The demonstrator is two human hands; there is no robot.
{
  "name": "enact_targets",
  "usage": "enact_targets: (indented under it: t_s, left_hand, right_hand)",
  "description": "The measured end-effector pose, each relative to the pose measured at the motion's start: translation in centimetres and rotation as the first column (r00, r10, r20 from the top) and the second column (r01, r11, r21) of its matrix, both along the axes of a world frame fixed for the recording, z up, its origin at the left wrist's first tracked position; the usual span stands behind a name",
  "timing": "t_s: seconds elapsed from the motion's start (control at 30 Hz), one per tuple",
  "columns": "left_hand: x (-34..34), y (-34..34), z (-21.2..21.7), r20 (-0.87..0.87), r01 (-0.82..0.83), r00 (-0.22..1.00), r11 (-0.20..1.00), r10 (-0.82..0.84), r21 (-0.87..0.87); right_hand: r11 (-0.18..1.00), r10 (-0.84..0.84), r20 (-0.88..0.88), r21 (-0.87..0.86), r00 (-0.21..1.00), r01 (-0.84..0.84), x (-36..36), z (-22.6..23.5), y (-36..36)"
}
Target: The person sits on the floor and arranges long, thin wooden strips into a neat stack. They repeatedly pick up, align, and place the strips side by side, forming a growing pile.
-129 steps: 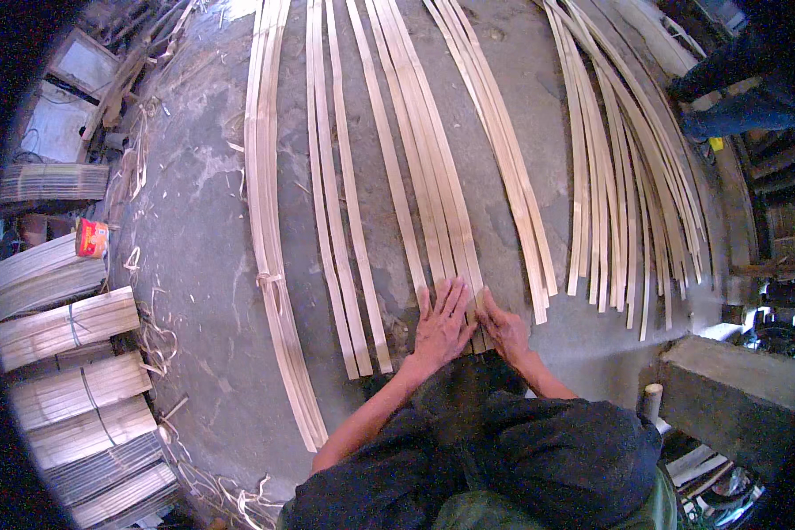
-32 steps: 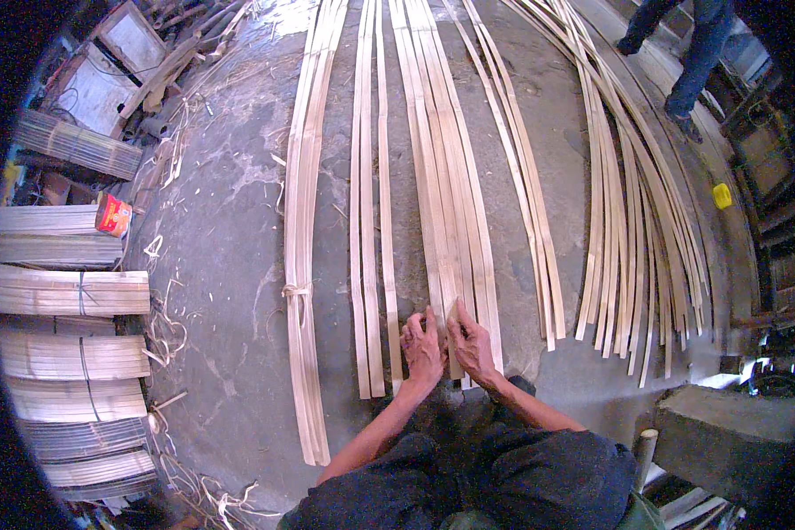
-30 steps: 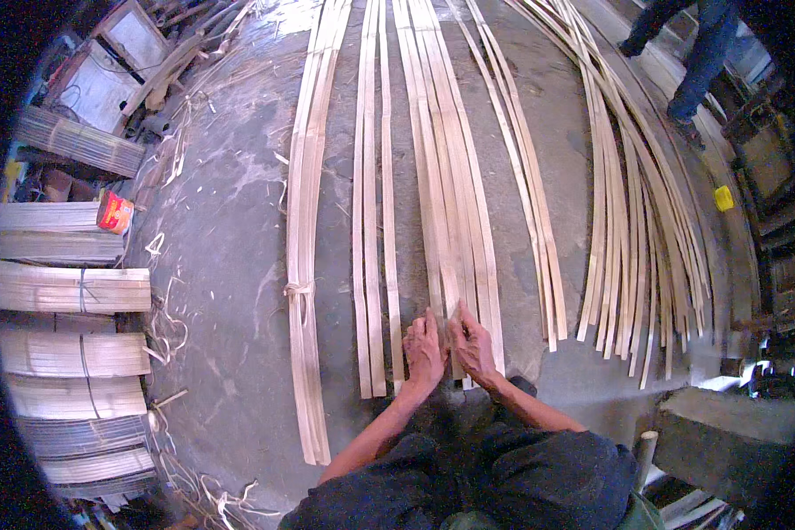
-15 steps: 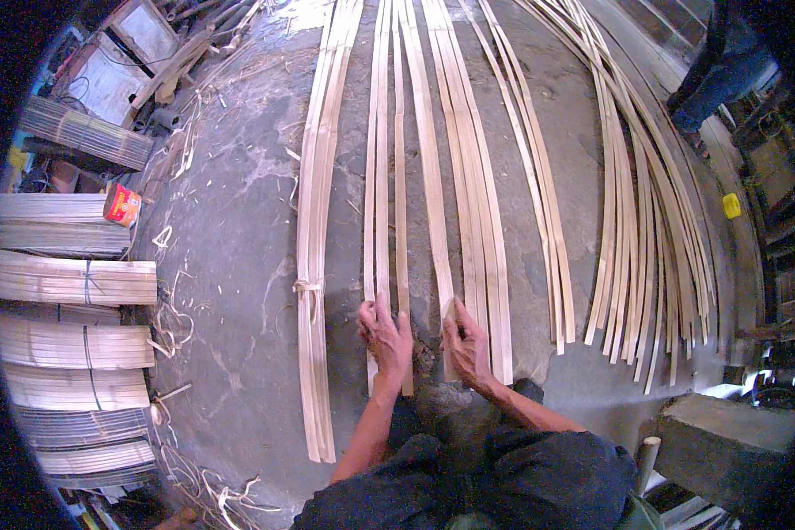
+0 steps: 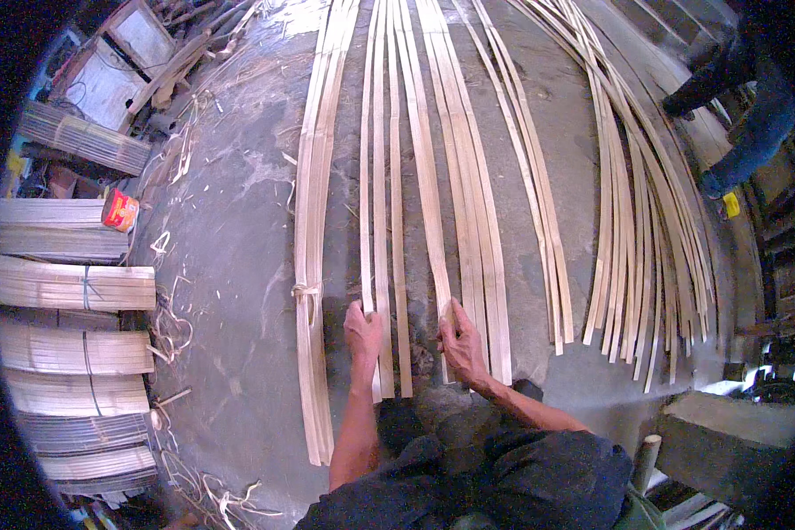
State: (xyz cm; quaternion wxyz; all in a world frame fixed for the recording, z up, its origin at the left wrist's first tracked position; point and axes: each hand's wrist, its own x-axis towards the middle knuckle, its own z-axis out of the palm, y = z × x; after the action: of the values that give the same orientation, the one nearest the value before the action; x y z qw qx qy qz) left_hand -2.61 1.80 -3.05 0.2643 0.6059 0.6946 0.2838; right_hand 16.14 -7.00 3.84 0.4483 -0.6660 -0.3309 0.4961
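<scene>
Head view, left hand [image 5: 363, 333] fingers clamped on one bamboo strip [image 5: 378, 221], right hand [image 5: 462, 343] fingers clamped on neighbouring strip [image 5: 426, 177]

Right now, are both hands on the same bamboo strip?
No, the left hand rests on one strip group, the right hand on another.

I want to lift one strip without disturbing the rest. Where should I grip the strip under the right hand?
Probably at its near end, from above, pinching the long edges. The bamboo strip lies flat on the floor, and the right hand rests on that end.
</scene>
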Motion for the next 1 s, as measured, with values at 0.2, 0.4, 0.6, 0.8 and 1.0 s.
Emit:
enact_targets:
  t_s: [0.2, 0.4, 0.6, 0.8, 1.0]
  left_hand:
    - [2.5, -0.1, 6.8, 0.125, -0.016, 0.992, 0.981, -0.009, 0.193]
    - [5.2, -0.4, 9.5, 0.161, -0.007, 0.986, 0.946, -0.048, 0.324]
    - [6.6, -1.0, 7.5, 0.190, -0.006, 0.981, 0.966, -0.044, 0.257]
    - [9.7, -1.9, 9.0, 0.213, 0.037, 0.973, 0.974, -0.086, 0.224]
    - [14.6, -3.1, 8.5, 0.439, 0.136, 0.889, 0.990, -0.132, 0.023]
  right_hand:
    - [0.968, -0.140, 0.089, 0.221, 0.986, 0.118, 2.4, 3.7, -0.7]
    - [0.969, -0.153, 0.089, 0.209, 0.984, 0.132, 8.1, 0.5, -0.9]
    - [0.968, -0.132, 0.400, 0.247, 0.907, 0.032, 13.5, -2.2, -1.9]
    - [0.963, -0.171, 0.819, 0.256, 0.547, -0.082, 15.4, -1.8, -1.7]
    - [0.986, -0.011, 0.327, 0.163, 0.945, -0.045, 10.5, -0.4, -4.1]
